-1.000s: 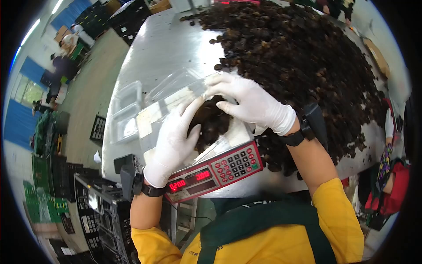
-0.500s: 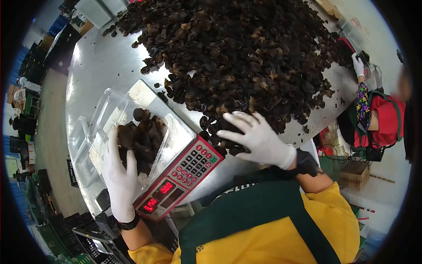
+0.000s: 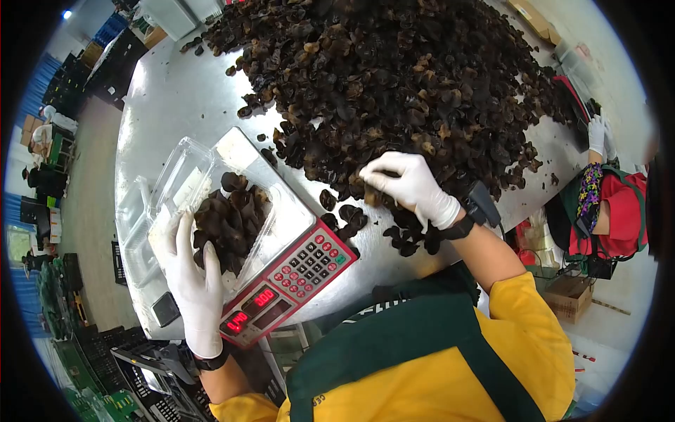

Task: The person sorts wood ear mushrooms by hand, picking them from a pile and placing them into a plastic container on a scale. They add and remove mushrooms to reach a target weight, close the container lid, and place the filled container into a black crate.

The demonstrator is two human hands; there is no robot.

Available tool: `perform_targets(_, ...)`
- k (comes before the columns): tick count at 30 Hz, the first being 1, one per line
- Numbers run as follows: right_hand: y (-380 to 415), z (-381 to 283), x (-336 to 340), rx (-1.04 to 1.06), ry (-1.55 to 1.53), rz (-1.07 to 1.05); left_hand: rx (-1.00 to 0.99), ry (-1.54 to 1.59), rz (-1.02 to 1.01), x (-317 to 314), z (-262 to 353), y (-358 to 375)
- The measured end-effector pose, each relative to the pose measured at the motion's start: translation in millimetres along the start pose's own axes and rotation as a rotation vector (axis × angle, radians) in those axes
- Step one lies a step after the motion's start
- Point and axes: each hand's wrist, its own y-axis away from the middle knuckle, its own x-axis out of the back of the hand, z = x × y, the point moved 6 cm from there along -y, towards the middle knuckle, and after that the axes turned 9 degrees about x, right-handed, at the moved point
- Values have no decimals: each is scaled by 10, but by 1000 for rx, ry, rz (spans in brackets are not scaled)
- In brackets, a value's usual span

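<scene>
A clear plastic clamshell box (image 3: 261, 235) with its lid raised lies on a white-topped scale with a red control panel (image 3: 292, 299). Dark wood ear mushrooms (image 3: 230, 221) fill the box, and the red display reads about 0.140. At the box's left side is my left hand (image 3: 193, 281), white-gloved, its fingers apart and touching the box edge near the mushrooms. My right hand (image 3: 411, 186), also gloved, is closed in a pinch at the near edge of the big mushroom heap (image 3: 394, 91). A brownish wood ear piece (image 3: 373, 197) shows beneath its fingertips.
The metal table (image 3: 158, 98) carries loose mushrooms (image 3: 408, 239) near my right wrist. More clear boxes (image 3: 133, 218) and a small black device (image 3: 166, 309) sit left of the scale. A co-worker's gloved hand (image 3: 596, 133) is at the far right table edge.
My right hand has gone from spread fingers over the heap's edge to a pinch, moving slightly up. Loose mushrooms now show below it. The display dropped from about 0.150 to 0.140.
</scene>
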Motion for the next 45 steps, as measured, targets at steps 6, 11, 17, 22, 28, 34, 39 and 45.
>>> perform_targets(6, -153, 86, 213, -352, -479, 83, -61, 90, -127, -9, 264, -52)
perform_targets(11, -281, -38, 141, -225, -829, 0, -100, 80, -92, 48, 280, -84)
perform_targets(17, -849, -838, -335, -343, -619, -54, -192, 121, 61, 324, 508, -251)
perform_targets(22, -1255, -1601, -1104, 44, -661, -229, -310, 290, 166, 477, 602, -266)
perform_targets(28, -1277, -1379, -1772, 225, -265, -440, -139, 267, 298, 339, -51, -46)
perform_targets(34, -1366, -1458, -1636, 239, -430, -499, 57, 357, 307, 203, -496, 165)
perform_targets(39, -1274, -1389, -1641, 323, -267, -464, 80, 442, 330, 170, -583, 215)
perform_targets(45, -1209, -1470, -1636, 627, -4, -449, 69, 506, 414, 230, -613, 315)
